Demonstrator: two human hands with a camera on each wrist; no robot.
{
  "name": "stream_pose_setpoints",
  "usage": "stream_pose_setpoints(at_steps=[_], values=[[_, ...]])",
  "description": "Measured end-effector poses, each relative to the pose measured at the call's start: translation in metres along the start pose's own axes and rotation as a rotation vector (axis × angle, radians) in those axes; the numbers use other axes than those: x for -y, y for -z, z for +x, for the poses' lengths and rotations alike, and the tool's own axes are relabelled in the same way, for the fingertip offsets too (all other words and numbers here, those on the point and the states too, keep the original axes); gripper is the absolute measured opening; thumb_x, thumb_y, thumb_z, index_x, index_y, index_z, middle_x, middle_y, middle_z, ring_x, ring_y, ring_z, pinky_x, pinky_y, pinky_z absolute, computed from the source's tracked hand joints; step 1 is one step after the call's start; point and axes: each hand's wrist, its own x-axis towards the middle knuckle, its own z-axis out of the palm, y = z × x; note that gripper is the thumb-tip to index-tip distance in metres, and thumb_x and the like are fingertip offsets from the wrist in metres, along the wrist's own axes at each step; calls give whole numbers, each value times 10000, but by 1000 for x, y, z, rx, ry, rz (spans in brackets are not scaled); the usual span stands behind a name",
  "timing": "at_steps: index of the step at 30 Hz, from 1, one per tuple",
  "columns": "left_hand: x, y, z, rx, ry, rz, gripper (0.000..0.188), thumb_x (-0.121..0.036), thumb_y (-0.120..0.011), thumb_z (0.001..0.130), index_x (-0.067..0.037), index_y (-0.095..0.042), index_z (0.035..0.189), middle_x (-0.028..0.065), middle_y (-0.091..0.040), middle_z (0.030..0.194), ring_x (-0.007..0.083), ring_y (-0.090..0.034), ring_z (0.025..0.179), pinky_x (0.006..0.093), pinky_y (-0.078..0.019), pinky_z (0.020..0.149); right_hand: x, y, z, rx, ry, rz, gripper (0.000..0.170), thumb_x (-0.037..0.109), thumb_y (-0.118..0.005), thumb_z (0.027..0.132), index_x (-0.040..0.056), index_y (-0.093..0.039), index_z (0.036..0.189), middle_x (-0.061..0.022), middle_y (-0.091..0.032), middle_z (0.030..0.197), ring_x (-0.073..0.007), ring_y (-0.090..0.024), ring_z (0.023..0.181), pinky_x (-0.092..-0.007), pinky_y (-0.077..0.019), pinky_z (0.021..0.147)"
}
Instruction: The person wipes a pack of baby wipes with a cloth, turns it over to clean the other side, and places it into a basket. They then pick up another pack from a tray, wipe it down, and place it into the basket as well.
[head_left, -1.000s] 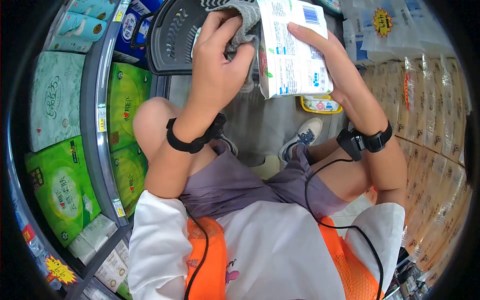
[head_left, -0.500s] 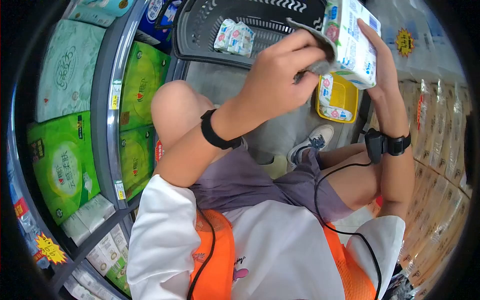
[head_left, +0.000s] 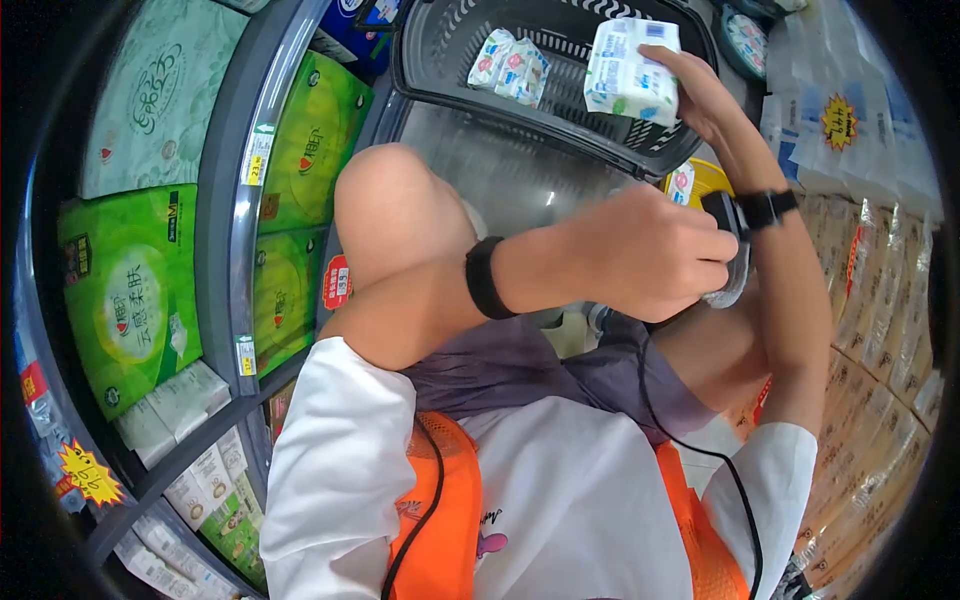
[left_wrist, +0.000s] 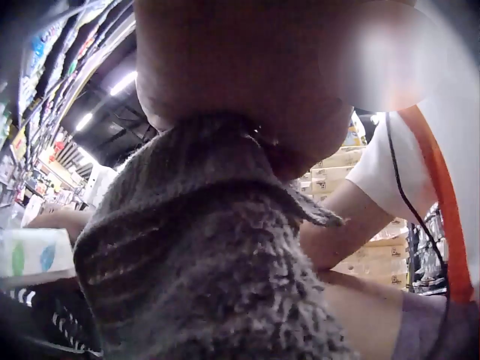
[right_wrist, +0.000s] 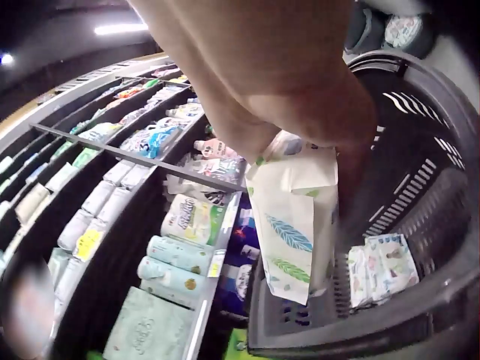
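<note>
Over the black basket [head_left: 500, 105], my right hand [head_left: 700, 95] grips a white soft pack [head_left: 630, 75] printed with blue and green leaves, likely tissues or wipes. In the right wrist view the pack [right_wrist: 289, 240] hangs upright beside the basket's wall. My left hand [head_left: 650, 250], blurred, is in front of my right forearm, its fingers curled round a grey knitted cloth [head_left: 737, 280]. That cloth [left_wrist: 210, 255] fills the left wrist view below the hand. Two small white packs [head_left: 508, 67] lie at the basket's left part.
A small yellow basket [head_left: 712, 178] with a white pack in it is partly hidden behind my arms. Shelves of green tissue packs [head_left: 130, 300] stand on the left. Brown stacked packages [head_left: 860, 330] line the right side. My bent knee [head_left: 400, 200] is below the black basket.
The right hand has carried the white pack over the black basket. The left hand with the grey cloth has left the pack and come down toward my body. The head view has shifted.
</note>
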Motion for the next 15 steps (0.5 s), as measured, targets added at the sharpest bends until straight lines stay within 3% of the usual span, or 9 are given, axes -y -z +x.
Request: stream_pose_setpoints(at_steps=[3, 6, 7, 10, 11, 14, 15], values=[[2, -9, -8, -32, -8, 59, 101, -168, -657, 761, -85, -606, 733, 7, -578, 818, 166, -632, 698, 336, -539, 512, -34, 22, 78, -35, -15, -234, 472, 281, -742, 941, -50, -614, 1253, -124, -731, 1125, -203, -727, 1018, -384, -605, 853], [7, 1, -11, 55, 50, 127, 86, -167, -661, 772, -94, -627, 740, 9, -593, 823, 163, -648, 721, 334, -548, 529, -57, -3, 101, -181, -19, -474, 605, 211, -739, 938, -63, -416, 1371, -180, -653, 1229, -316, -711, 1028, -431, -614, 847], [8, 7, -12, 104, 79, 142, 79, -165, -661, 776, -97, -637, 745, 10, -599, 826, 161, -657, 734, 333, -553, 537, -68, -12, 109, -215, -13, -479, 693, 172, -702, 959, -41, -299, 1480, -211, -603, 1285, -348, -700, 1046, -431, -617, 858], [14, 14, -15, 138, 107, 164, 77, -167, -661, 791, -98, -649, 759, 20, -602, 823, 180, -680, 759, 341, -566, 561, -63, -31, 100, 77, -72, -223, 637, 99, -624, 997, 43, -326, 1558, -198, -599, 1305, -280, -687, 1091, -404, -591, 959], [13, 16, -16, 177, 117, 166, 75, -167, -660, 797, -97, -652, 774, 22, -604, 824, 186, -688, 763, 348, -569, 566, -51, -41, 91, 170, -46, -388, 492, 174, -603, 1028, 84, -470, 1493, -143, -628, 1299, -203, -687, 1089, -373, -579, 977], [12, 23, -16, 264, 140, 165, 66, -163, -656, 815, -97, -660, 823, 28, -623, 830, 204, -705, 758, 367, -575, 580, -23, -47, 72, 522, 56, -600, 485, 269, -619, 1015, 89, -535, 1457, -97, -683, 1248, -177, -705, 1066, -316, -600, 889], [10, 24, -16, 282, 149, 159, 62, -157, -652, 821, -99, -661, 844, 30, -637, 834, 211, -708, 745, 374, -577, 583, -15, -46, 67, 525, 49, -619, 489, 317, -625, 1012, 100, -556, 1445, -82, -688, 1244, -169, -703, 1071, -314, -586, 908]])
